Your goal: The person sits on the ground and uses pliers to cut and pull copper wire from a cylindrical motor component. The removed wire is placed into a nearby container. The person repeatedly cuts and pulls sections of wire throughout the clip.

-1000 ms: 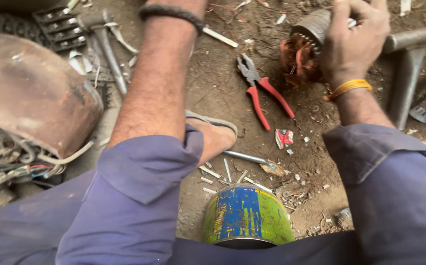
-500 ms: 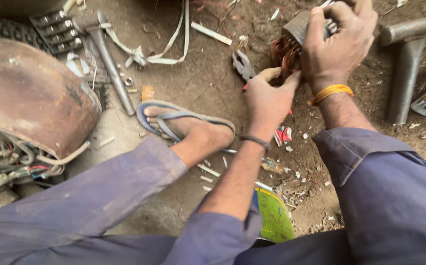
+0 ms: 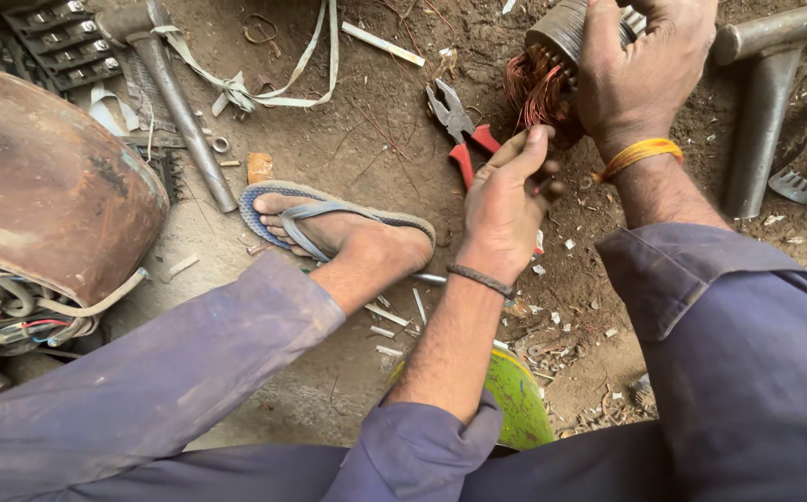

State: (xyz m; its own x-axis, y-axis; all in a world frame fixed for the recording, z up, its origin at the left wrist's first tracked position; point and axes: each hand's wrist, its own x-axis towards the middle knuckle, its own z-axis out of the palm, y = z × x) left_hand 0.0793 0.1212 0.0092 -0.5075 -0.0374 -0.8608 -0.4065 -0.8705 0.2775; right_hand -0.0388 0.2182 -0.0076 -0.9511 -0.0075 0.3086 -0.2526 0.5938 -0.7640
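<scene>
My right hand (image 3: pixel 641 70) grips a grey motor armature (image 3: pixel 562 33) with frayed copper windings (image 3: pixel 534 88) hanging from its near end, at the top of the head view. My left hand (image 3: pixel 506 200) is just below it, fingers reaching up and touching the copper strands; whether it pinches any is unclear. Red-handled pliers (image 3: pixel 464 135) lie on the dirt just left of my left hand. My foot in a blue flip-flop (image 3: pixel 329 223) rests on the ground to the left.
A rusty metal housing (image 3: pixel 41 177) with tangled wires sits at the left. A steel rod (image 3: pixel 180 107) and white strap lie at the top left. A grey metal stand (image 3: pixel 766 102) is at the right. A green tin (image 3: pixel 524 400) sits between my knees.
My left hand has come from the far top of the view down to the copper windings. The view has shifted so the armature sits more centrally.
</scene>
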